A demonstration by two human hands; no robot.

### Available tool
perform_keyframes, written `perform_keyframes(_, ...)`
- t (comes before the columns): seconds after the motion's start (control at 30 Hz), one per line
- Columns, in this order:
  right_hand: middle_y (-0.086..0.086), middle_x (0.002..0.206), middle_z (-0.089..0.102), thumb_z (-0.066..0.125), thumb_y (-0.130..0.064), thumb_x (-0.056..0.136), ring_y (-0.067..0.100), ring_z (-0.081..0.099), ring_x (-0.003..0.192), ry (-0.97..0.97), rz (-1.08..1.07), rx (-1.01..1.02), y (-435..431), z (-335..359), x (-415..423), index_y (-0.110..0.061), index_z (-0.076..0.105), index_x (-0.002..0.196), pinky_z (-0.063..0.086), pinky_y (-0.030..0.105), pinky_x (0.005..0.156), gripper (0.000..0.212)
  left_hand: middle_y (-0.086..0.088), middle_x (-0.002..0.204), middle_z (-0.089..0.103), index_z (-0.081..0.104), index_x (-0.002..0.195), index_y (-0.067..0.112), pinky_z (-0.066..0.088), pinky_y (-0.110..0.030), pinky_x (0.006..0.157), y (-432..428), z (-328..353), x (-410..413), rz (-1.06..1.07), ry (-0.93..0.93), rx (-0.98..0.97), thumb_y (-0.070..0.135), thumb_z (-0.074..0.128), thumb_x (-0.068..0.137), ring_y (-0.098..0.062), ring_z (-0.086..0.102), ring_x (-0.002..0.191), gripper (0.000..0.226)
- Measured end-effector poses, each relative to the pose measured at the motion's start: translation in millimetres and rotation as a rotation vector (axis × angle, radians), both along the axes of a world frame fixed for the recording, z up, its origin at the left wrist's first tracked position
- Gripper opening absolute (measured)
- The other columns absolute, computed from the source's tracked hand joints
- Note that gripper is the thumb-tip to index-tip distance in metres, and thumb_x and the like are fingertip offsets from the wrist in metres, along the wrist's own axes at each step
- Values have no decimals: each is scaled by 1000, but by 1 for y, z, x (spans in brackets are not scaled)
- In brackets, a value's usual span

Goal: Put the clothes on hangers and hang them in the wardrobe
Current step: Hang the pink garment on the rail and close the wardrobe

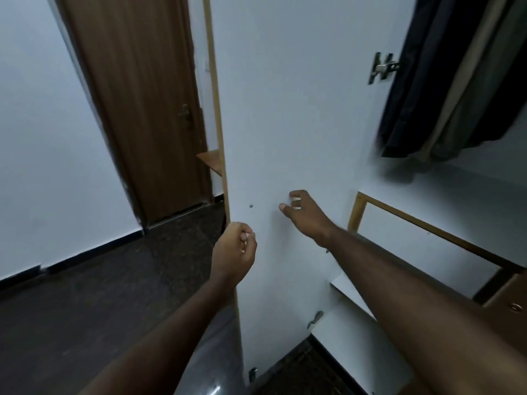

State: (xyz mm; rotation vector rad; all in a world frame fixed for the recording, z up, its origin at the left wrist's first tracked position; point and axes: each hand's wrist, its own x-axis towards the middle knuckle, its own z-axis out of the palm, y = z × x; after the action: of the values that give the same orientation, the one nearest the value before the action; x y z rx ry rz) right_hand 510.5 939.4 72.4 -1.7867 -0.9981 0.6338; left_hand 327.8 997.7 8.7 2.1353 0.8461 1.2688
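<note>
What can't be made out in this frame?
- Hangers and rail: cut off by the head view's top edge above the hanging clothes.
- Left hand: curled fingers face away, any contents hidden.
- Right hand: contact with wardrobe door unclear.
- Clothes: edges motion-blurred.

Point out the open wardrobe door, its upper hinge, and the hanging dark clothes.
wardrobe door (299, 124): head view, on its bare white inner face.
upper hinge (382, 67): head view, on the metal plate.
hanging dark clothes (413, 95): head view, on the dark fabric's left side.

Brown room door (142, 109) (closed), dark floor (99, 286).
</note>
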Motion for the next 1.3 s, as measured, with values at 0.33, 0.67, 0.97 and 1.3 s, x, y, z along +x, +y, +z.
perform_keyframes(0.33, 6, 140, 46, 55, -18, 98, 21, 49, 127, 112, -67, 109, 4, -20, -6, -25, 40, 143, 43, 44, 108, 48, -2, 105, 67, 59, 113, 13, 51, -15, 67, 7, -4, -13, -124, -392, -656, 5, 35, 99, -13, 65, 93, 29)
perform_keyframes(0.67, -8, 165, 3, 57, -82, 68, 13, 8, 151, -86, 39, 5, -25, -29, -40, -29, -1, 157, 18, 45, 122, 119, -9, 109, 72, 66, 110, 7, 48, -41, 101, 30, 2, -36, -351, -151, -992, 18, 45, 101, -21, 68, 105, 25)
perform_keyframes(0.97, -8, 165, -8, 52, -86, 63, 13, 0, 151, -152, 18, -7, -67, -23, -47, -27, -11, 156, 13, 41, 123, 126, 2, 144, 48, 32, 147, 37, 40, -51, 108, 35, 7, -10, -715, 284, -893, 46, 74, 81, -22, 47, 131, 79)
perform_keyframes(1.3, -15, 124, 64, 56, -68, 83, 6, 61, 116, -219, -215, 395, -166, -13, -28, -25, 49, 139, 51, 32, 96, 71, -3, 151, 41, 15, 155, 22, 41, -44, 110, -65, -1, 86, -1037, 393, -513, 48, 74, 81, -18, 41, 138, 97)
